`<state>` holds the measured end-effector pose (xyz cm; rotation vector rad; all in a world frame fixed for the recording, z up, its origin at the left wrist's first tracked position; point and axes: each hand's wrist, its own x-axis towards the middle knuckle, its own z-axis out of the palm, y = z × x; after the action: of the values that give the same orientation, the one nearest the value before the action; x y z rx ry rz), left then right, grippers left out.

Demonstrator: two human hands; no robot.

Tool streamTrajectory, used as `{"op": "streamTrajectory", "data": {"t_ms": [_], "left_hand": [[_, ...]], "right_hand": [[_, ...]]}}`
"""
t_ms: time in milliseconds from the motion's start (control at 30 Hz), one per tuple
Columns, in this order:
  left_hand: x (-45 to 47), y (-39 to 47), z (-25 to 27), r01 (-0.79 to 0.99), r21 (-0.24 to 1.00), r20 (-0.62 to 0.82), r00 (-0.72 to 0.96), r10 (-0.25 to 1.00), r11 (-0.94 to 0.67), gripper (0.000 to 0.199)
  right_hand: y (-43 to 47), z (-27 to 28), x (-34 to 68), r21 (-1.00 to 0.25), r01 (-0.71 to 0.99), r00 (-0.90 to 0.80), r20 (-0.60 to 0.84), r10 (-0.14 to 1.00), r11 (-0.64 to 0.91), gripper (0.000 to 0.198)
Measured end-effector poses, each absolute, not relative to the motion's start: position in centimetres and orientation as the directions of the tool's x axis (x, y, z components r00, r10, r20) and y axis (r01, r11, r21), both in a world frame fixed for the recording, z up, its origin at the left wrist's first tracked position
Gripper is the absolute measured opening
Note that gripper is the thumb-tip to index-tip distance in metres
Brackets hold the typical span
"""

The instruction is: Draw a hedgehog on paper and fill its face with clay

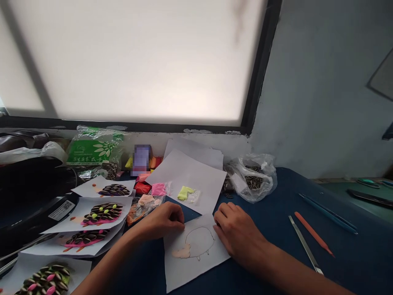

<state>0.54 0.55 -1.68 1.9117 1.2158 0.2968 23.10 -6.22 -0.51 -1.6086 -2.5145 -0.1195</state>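
A white sheet of paper [196,272] lies in front of me on the dark blue tabletop. It carries a line drawing of a rounded body with small legs, and pale peach clay [181,251] covers the pointed head end. My left hand [168,220] is closed at the sheet's upper left edge, thumb against the paper and fingers curled under. On the right edge, my right hand [235,225] rests with its fingers bent together over the paper. Beyond them, a yellow-green piece of clay [186,192] in clear film lies on other white sheets [202,172].
Several finished seed-and-clay pictures [102,215] lie at left, beside a green seed packet [95,149]. Clay packs [158,189] sit behind my left hand. At right are a plastic bag of striped seeds [254,180], an orange tool [313,233], a metal blade [303,243] and blue tweezers [328,213].
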Motion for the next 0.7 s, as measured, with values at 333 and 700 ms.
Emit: {"op": "streamTrajectory", "data": {"t_ms": [333,700], "left_hand": [[0.8,0.2,-1.3,0.663,0.723,-0.227,0.496,0.838,-0.196,0.018],[1.2,0.8,-2.7,0.633,0.739,0.056,0.287,0.956,-0.233,0.019]], "right_hand": [[-6.6,1.4,23.4,0.098,0.94,-0.314,-0.14,0.939,0.328,0.015],[-7.1,1.1,22.8,0.093,0.905,-0.417,0.015,0.909,0.414,0.012]]}}
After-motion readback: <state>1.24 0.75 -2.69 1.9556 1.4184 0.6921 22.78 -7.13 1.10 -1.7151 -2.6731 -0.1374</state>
